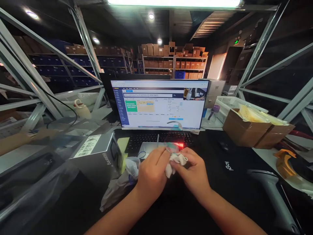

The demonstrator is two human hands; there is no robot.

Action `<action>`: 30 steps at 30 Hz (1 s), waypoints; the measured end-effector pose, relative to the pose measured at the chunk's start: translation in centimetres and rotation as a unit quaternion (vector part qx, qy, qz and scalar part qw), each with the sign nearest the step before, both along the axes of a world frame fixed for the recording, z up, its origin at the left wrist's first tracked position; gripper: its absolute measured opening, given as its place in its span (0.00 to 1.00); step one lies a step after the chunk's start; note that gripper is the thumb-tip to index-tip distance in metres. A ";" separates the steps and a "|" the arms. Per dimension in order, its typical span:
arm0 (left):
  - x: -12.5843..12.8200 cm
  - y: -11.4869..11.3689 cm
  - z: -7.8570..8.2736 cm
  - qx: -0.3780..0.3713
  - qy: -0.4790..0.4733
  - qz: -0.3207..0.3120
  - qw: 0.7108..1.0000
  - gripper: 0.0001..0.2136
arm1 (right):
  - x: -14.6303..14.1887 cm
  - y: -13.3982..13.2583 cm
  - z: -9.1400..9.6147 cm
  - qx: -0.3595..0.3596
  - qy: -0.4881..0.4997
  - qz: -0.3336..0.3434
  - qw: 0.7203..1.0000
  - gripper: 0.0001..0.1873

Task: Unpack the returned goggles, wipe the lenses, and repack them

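A crumpled white cloth (179, 159) is bunched between my two hands over the desk. My left hand (153, 169) is closed at the cloth's left side, its fingers curled inward. From the other side, my right hand (194, 166) pinches the cloth between thumb and fingers. Just above the fingers a small clear piece (172, 148) shows, mostly hidden and blurred. Beyond it, a curved grey piece (175, 124) appears in front of the monitor; whether the two are joined I cannot tell. A red glow (179, 145) lies behind my hands.
A dark labelled box (97, 156) and a crumpled plastic bag (119, 187) stand left. A keyboard (139, 138) lies below the monitor (158, 104). To the right are a mouse (223, 145), a handheld scanner (271, 192), cardboard boxes (244, 130) and a tape dispenser (286, 163).
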State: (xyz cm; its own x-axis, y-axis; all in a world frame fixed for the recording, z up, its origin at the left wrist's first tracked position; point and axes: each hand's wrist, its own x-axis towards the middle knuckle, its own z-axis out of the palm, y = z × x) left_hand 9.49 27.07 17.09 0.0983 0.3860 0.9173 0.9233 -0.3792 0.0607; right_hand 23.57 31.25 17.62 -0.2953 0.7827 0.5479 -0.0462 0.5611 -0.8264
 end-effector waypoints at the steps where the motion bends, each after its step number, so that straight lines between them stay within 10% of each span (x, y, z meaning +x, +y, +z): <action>1: 0.0 0.0 0.1 -0.007 -0.006 -0.008 1.000 0.06 | 0.3 0.1 0.3 -0.006 -0.002 0.007 1.000 0.08; 12: 0.7 -0.6 0.5 -0.067 -0.002 -0.117 0.991 0.11 | 3.7 2.6 2.2 -0.182 0.095 0.091 0.975 0.12; 23: -0.3 0.0 -0.3 -0.086 -0.072 -0.069 0.991 0.04 | 0.5 0.2 0.8 0.052 -0.048 -0.011 0.997 0.12; 30: -0.2 -0.2 0.4 -0.087 -0.085 -0.088 0.989 0.03 | 0.7 0.7 1.1 0.021 -0.062 0.026 0.997 0.14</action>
State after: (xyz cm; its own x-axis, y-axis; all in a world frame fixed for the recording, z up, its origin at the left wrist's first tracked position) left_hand 9.34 26.92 17.50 0.0275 0.5300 0.8475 0.8144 -0.5035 0.2884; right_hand 24.30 31.91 18.75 -0.4031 0.7414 0.5364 0.0253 0.5950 -0.8033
